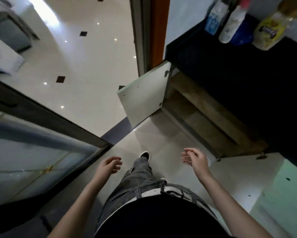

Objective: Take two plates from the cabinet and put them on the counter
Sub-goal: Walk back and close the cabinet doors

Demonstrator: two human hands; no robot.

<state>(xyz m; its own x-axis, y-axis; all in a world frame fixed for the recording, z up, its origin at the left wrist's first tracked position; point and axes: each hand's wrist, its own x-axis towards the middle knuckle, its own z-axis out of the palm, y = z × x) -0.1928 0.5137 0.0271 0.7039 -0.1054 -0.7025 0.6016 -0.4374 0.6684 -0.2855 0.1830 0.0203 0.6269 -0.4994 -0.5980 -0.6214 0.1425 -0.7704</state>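
Both hands hang bare over the pale floor: the left hand with fingers loosely curled, gripping nothing; the right hand with fingers spread and slightly bent, also gripping nothing, near the lower cabinet; its two white doors stand swung wide, one at the far end and one at the near end; no plates can be made out on the dim wooden shelves inside; above it runs the black counter, with three bottles standing together at its far edge; a glass-fronted panel lies to the left; grey trousers and a dark shoe show between the arms.
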